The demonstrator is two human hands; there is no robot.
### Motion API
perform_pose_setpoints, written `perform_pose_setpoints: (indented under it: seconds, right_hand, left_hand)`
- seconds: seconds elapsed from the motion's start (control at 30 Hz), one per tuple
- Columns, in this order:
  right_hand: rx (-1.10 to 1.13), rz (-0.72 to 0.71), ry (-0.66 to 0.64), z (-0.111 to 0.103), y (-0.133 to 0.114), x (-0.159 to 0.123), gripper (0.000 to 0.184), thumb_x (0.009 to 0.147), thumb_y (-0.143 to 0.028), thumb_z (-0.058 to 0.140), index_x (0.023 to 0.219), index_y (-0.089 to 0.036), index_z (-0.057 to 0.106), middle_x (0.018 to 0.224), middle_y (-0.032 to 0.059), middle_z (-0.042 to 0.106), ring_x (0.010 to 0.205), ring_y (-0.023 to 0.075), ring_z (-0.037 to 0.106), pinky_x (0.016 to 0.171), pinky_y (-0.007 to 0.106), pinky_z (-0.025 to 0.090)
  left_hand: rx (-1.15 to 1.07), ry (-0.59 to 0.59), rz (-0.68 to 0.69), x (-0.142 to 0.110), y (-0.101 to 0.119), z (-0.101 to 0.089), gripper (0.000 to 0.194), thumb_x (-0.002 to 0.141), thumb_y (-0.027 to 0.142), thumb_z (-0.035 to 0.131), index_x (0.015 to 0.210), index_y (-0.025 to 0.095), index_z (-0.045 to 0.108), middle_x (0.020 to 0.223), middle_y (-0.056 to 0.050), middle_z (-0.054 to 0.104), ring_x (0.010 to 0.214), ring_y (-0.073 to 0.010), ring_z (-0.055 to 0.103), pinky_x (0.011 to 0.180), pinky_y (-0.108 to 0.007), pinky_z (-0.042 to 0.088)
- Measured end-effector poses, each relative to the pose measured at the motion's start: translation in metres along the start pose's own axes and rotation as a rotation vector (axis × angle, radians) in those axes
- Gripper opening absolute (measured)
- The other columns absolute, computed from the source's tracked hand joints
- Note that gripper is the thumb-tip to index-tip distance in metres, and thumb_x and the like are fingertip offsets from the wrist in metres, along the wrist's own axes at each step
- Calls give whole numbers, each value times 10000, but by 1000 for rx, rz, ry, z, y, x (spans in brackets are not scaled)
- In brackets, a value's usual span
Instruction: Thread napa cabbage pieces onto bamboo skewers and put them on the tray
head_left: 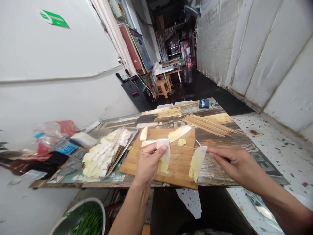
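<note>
My left hand (149, 160) pinches a pale cabbage leaf (164, 158) between thumb and fingers, above the wooden cutting board (137, 166). To the right, another cabbage leaf (198, 163) hangs on a thin bamboo skewer (186, 146) that runs across toward the left leaf. The fingers of my right hand (226, 160) are closed on the skewer's end, right beside that hanging leaf. Whether the tip passes into the left leaf is hard to see. On the board lie a further leaf (179, 133), a cabbage stump (143, 133) and a small yellow scrap (182, 142).
Left of the board, a metal tray (130, 134) holds a pile of skewered cabbage (105, 153). Loose skewers (210, 124) lie at the back right, near a blue box (204, 103). Bottles and bags (66, 147) crowd the left end. Below stands a bowl of greens (89, 218).
</note>
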State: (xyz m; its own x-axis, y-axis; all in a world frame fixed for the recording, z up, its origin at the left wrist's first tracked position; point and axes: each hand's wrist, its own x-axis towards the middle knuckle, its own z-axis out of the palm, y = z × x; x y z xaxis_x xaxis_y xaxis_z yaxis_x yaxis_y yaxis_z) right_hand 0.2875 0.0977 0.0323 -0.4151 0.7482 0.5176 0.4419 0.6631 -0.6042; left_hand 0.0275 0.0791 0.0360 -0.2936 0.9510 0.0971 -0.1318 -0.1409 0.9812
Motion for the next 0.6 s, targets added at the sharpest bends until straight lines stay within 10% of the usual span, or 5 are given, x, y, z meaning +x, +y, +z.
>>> perform_pose_setpoints:
  seconds: [0.6]
  right_hand:
    - [180,18,-59,7,-24,12,255,905,-162,518,992,-235,746,908,3,757,829,158,710,695,226,556]
  left_hand:
    - [180,-172,-10,-13,-7,28,193,682,359,796,774,190,780,796,-35,754,746,-186,664,711,-278,511]
